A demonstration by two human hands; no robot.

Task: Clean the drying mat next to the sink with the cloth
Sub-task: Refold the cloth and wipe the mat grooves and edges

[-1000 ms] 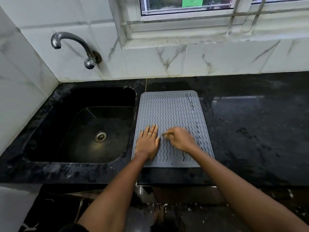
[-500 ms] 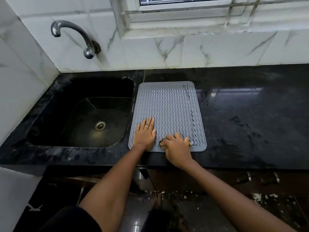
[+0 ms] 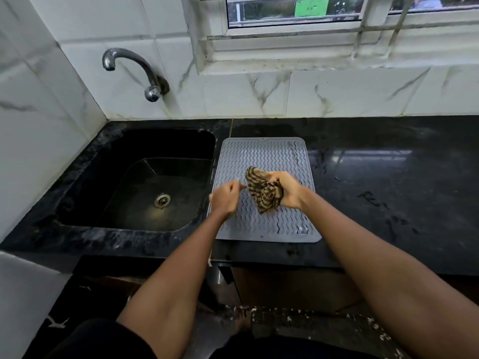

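A grey drying mat (image 3: 261, 154) with a wavy ribbed surface lies on the black counter just right of the sink (image 3: 145, 182). Above the mat's middle, my right hand (image 3: 289, 189) grips a bunched brown-and-black striped cloth (image 3: 261, 189), which hangs a little above the mat. My left hand (image 3: 225, 196) hovers over the mat's left edge, fingers loosely curled, its fingertips close to the cloth; whether they touch it I cannot tell.
The black stone counter (image 3: 388, 182) stretches to the right of the mat. A metal tap (image 3: 134, 68) sticks out of the tiled wall above the sink. A window ledge (image 3: 311, 55) runs behind. The counter's front edge is close to my body.
Both hands have lifted off the mat, where they lay flat before. The striped cloth is now visible, bunched in my right hand above the mat's middle.
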